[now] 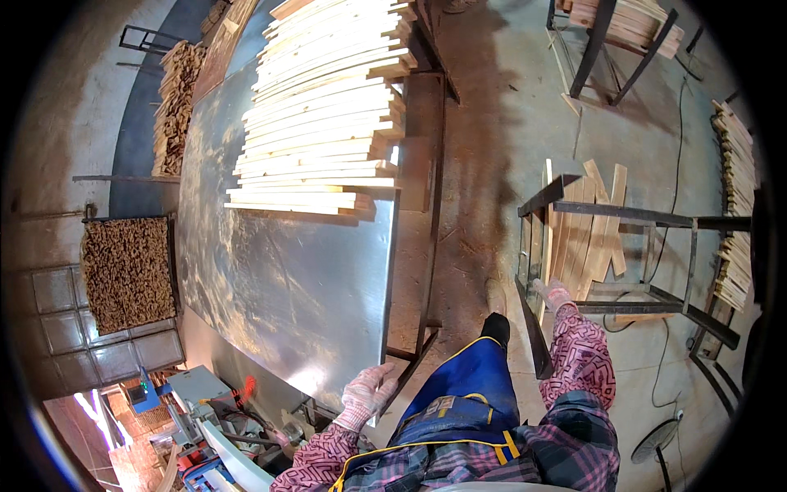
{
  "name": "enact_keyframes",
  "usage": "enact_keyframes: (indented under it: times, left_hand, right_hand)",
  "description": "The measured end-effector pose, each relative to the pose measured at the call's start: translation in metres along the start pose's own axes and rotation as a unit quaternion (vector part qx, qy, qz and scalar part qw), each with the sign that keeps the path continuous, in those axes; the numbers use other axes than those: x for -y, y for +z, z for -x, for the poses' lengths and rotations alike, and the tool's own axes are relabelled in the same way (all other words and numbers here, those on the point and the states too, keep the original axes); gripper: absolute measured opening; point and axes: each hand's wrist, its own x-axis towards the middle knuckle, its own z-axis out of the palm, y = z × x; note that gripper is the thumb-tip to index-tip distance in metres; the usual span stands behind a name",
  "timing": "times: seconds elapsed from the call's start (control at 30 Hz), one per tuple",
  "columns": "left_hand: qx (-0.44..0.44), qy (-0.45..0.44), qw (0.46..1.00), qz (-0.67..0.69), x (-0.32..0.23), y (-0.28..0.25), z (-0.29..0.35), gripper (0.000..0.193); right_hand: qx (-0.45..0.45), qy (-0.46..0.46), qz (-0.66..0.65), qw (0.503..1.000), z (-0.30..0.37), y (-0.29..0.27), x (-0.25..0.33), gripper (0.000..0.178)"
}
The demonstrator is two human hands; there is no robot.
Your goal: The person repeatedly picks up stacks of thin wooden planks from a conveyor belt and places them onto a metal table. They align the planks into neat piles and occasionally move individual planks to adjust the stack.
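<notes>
My gloved left hand (369, 392) rests open-fingered on the near corner of the long table topped with dull, scuffed sheet metal (279, 271), steadying me. My gloved right hand (553, 293) reaches with fingers spread, holding nothing, to the black angle-iron rack (623, 215), where pale flat sawn wooden slats (586, 234) lean upright. A layered stack of similar pale slats (324, 123) lies flat at the table's far end.

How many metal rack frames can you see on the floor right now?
2: one metal rack frame at the right hand, holding wooden boards; another metal rack frame at top right under a board stack. Others may be hidden.
</notes>
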Motion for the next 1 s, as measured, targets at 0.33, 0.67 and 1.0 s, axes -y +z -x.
enact_keyframes:
  times: [0.33,0.67,1.0]
  left_hand:
    - [-0.031,-0.034,0.997,0.064,-0.002,-0.061,-0.001,0.048]
    - [-0.144,-0.025,0.981,0.129,0.045,-0.098,-0.051,0.052]
    - [-0.241,-0.144,0.867,0.411,0.082,-0.117,-0.212,0.055]
  right_hand:
    - [0.038,-0.139,-0.230,0.963,0.052,-0.084,0.149,0.025]
    - [-0.212,-0.353,-0.070,0.909,0.061,-0.160,0.382,0.036]
    - [-0.364,-0.456,-0.076,0.809,-0.056,-0.346,0.613,0.040]
